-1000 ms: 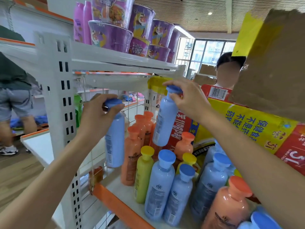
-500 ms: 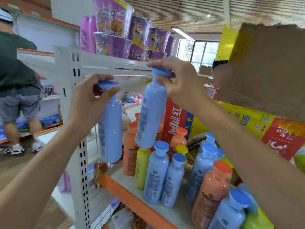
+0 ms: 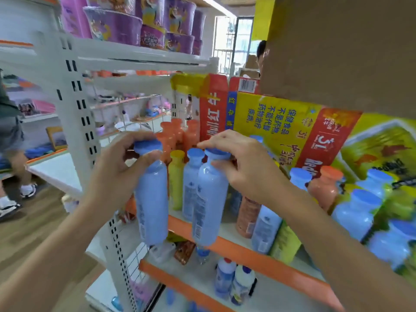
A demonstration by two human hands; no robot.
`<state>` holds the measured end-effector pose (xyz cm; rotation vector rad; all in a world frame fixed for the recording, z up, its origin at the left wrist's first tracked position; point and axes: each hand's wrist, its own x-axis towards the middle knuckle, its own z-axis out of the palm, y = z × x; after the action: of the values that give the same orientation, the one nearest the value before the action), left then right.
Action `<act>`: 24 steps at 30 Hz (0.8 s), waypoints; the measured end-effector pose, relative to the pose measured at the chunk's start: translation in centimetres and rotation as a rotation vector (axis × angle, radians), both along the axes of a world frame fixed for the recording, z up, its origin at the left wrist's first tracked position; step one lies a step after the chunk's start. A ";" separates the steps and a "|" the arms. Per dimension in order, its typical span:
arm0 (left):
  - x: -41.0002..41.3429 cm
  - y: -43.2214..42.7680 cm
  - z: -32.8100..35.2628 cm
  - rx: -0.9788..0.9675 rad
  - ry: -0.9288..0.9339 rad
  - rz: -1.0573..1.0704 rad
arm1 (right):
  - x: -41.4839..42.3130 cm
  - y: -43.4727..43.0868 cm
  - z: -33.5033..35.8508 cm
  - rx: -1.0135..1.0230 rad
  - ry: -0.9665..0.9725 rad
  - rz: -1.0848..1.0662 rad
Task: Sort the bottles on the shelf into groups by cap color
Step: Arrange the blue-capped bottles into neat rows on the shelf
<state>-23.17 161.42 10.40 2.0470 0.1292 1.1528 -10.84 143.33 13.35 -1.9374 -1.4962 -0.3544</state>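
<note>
My left hand [image 3: 117, 176] grips a blue-capped blue bottle [image 3: 152, 199] by its neck, out in front of the shelf's left end. Just to its right, my right hand [image 3: 243, 167] pinches the cap of a second blue-capped bottle [image 3: 208, 203], which hangs over the orange shelf edge [image 3: 247, 251]. On the shelf behind stand a yellow-capped bottle [image 3: 176, 181], another blue-capped bottle [image 3: 191, 183], several orange-capped bottles [image 3: 177, 134] at the back left, and mixed blue, orange and green bottles [image 3: 358, 208] to the right.
A white slotted upright post [image 3: 76, 122] stands left of the bottles. Red and yellow cartons [image 3: 276, 129] line the shelf's back. Purple noodle cups [image 3: 144, 23] sit on the shelf above, small bottles [image 3: 234, 280] on the one below. A person [image 3: 11, 136] stands at far left.
Both hands have lowered their blue bottles from near the upper shelf down to the level of the bottle shelf's front edge, and the two bottles are now closer together.
</note>
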 end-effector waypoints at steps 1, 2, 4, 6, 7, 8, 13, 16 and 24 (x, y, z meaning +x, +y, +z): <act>0.2 -0.4 -0.4 -0.006 0.008 -0.031 | -0.2 -0.8 -0.6 -0.004 0.011 -0.025; 0.4 -0.9 -0.6 -0.022 0.014 -0.072 | -0.3 -1.7 -1.1 -0.009 0.023 -0.050; 1.2 -1.9 -1.2 -0.033 0.034 -0.125 | -0.6 -3.3 -1.9 -0.029 0.060 -0.103; 2.2 -3.0 -1.7 -0.023 0.040 -0.172 | -0.8 -5.0 -2.3 -0.043 0.082 -0.167; 2.8 -3.5 -1.8 -0.019 0.041 -0.206 | -0.8 -5.8 -2.5 -0.048 0.086 -0.205; 3.3 -3.9 -1.9 -0.008 0.051 -0.239 | -0.9 -6.6 -2.6 -0.052 0.085 -0.244; 6.2 -5.8 -1.9 0.074 0.076 -0.386 | -1.2 -9.8 -3.0 -0.038 0.064 -0.429; 7.2 -7.5 -1.5 0.064 0.078 -0.520 | -1.7 -11.4 -3.0 -0.038 0.072 -0.521; 9.6 -11.8 -1.1 0.017 0.086 -0.766 | -3.8 -14.7 -2.8 0.005 0.060 -0.718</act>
<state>-13.53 149.61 9.32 1.8862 -0.5784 0.5823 -14.61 128.64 10.50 -2.4067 -0.7107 -0.5949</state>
